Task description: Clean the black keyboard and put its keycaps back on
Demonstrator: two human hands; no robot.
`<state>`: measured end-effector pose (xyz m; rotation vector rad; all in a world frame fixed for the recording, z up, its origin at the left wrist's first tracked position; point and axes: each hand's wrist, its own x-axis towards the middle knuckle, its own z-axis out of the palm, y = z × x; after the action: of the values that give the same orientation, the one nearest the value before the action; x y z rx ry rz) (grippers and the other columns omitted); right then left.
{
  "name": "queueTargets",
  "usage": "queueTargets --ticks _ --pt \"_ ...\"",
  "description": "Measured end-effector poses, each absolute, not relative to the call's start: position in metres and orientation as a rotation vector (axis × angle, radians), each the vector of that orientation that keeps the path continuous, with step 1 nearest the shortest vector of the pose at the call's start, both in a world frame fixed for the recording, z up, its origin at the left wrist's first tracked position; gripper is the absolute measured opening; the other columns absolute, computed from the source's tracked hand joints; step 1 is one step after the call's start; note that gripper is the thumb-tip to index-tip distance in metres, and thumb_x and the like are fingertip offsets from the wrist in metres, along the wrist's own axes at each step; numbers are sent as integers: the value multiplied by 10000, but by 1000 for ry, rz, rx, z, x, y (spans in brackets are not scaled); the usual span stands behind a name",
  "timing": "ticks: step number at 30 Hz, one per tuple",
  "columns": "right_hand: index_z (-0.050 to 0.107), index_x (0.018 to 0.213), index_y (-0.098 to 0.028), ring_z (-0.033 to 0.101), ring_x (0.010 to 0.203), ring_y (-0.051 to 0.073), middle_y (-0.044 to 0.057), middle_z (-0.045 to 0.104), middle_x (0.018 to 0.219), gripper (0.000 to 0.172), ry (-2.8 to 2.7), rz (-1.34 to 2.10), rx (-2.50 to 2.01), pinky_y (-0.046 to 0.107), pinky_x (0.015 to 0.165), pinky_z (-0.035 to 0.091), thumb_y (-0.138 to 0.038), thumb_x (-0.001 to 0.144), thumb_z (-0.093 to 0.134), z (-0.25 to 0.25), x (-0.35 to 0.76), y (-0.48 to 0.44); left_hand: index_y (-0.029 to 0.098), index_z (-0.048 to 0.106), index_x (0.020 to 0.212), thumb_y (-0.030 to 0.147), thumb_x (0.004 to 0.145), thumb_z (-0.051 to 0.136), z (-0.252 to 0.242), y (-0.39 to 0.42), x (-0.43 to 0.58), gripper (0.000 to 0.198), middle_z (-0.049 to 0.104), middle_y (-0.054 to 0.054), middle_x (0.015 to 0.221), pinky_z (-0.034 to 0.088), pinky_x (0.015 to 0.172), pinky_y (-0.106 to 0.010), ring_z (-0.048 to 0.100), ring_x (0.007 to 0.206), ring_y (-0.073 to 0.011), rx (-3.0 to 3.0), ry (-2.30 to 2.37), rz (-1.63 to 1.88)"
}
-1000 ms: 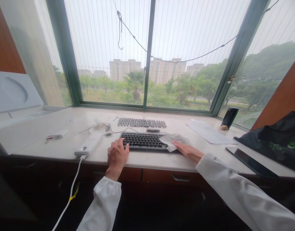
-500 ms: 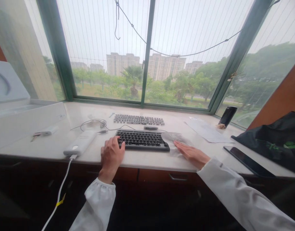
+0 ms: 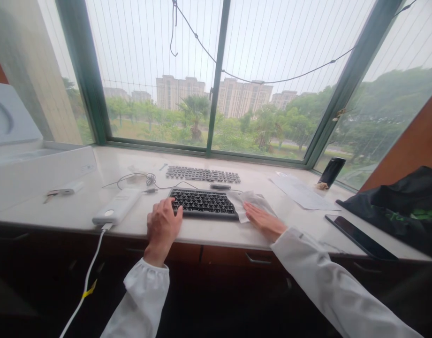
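A black keyboard (image 3: 200, 203), its keycaps off and bare switches showing, lies flat near the front of the white counter. My left hand (image 3: 164, 225) grips its left end, with fingers over the edge and thumb at the front side. Over the right end of the keyboard lies a thin white wipe (image 3: 253, 199). On that wipe rests my right hand (image 3: 263, 220), flat with fingers stretched out together, pressing it down. Behind the keyboard sit rows of loose keycaps (image 3: 203, 174). A thin dark cable (image 3: 150, 179) is coiled behind left, its plug on the counter.
To the left are a white power bank (image 3: 116, 206) with a white cable hanging off the front edge, a small white device (image 3: 71, 188) and a white box (image 3: 43, 173). Paper sheets (image 3: 302, 191), a phone (image 3: 360, 236), a black cylinder (image 3: 331, 172) and a black bag (image 3: 402, 206) are on the right.
My right hand has slid left with the wipe, from beside the keyboard onto its right end. My left hand stays on the left end.
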<state>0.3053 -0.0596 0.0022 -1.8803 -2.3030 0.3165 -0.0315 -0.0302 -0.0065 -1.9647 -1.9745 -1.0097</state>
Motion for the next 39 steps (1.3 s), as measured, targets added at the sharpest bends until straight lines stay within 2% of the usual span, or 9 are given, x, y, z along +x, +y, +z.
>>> queueTargets --ticks 6,11,17,20,23,26,28,34,39 --pt "230 1524 -69 162 1465 249 97 218 1581 799 -2158 284 -2070 434 1213 145 -595 950 52 4 337 -60 200 585 1129 373 903 501 -8 -30 -30 297 656 -84 1109 443 800 -396 562 1021 -267 -1963 -1973 -1004" --pt "163 1510 35 65 1478 250 178 105 1595 824 -2056 201 -2224 424 1210 83 -569 961 59 3 317 -16 192 580 1141 380 903 492 -5 -31 -31 316 651 -93 1130 447 803 -403 558 1037 -274 -1967 -1985 -1006" --pt "194 1529 -63 116 1477 180 68 153 1600 749 -2237 230 -2080 350 1220 113 -558 972 111 2 310 -65 185 577 1148 370 903 484 -6 -31 -31 321 647 -104 1133 446 804 -405 556 1043 -275 -1978 -1995 -1015" --pt "267 1514 -77 205 1460 196 69 235 1579 719 -2237 209 -2056 363 1210 185 -523 979 84 6 322 -86 184 577 1149 368 905 478 -6 -31 -31 321 645 -107 1127 443 812 -406 555 1041 -275 -1980 -1995 -1013" --pt "467 1425 -125 353 1403 255 97 420 1498 658 -2157 122 -2113 407 1168 278 -517 973 191 13 329 -79 183 577 1154 370 912 467 -4 -32 -31 325 642 -105 1134 446 815 -409 551 1045 -271 -1994 -1992 -1005" --pt "662 1199 -154 544 1231 339 171 638 1258 554 -2007 -15 -2186 497 1048 392 -491 951 299 18 331 -61 177 581 1157 363 916 459 -3 -34 -31 328 639 -113 1143 447 822 -412 548 1053 -272 -2002 -1997 -1005" --pt "684 1114 -142 584 1164 353 197 673 1157 494 -1932 -109 -2194 505 1001 418 -466 932 360 18 333 -50 175 582 1159 361 920 453 -2 -34 -31 329 638 -115 1143 447 825 -415 548 1051 -272 -2003 -1992 -1015" --pt "387 1460 -104 291 1433 238 111 350 1538 649 -2181 1 -1945 395 1190 240 -477 928 373 7 341 -42 169 582 1171 356 906 482 -5 -32 -30 339 623 -129 1150 441 841 -411 533 1068 -275 -1972 -2016 -1032" --pt "465 1427 -134 336 1408 227 63 408 1494 587 -2277 115 -1804 408 1202 233 -439 966 268 4 346 -66 181 587 1159 365 895 501 -7 -30 -30 332 614 -115 1148 443 831 -401 533 1055 -273 -1928 -2006 -1056"
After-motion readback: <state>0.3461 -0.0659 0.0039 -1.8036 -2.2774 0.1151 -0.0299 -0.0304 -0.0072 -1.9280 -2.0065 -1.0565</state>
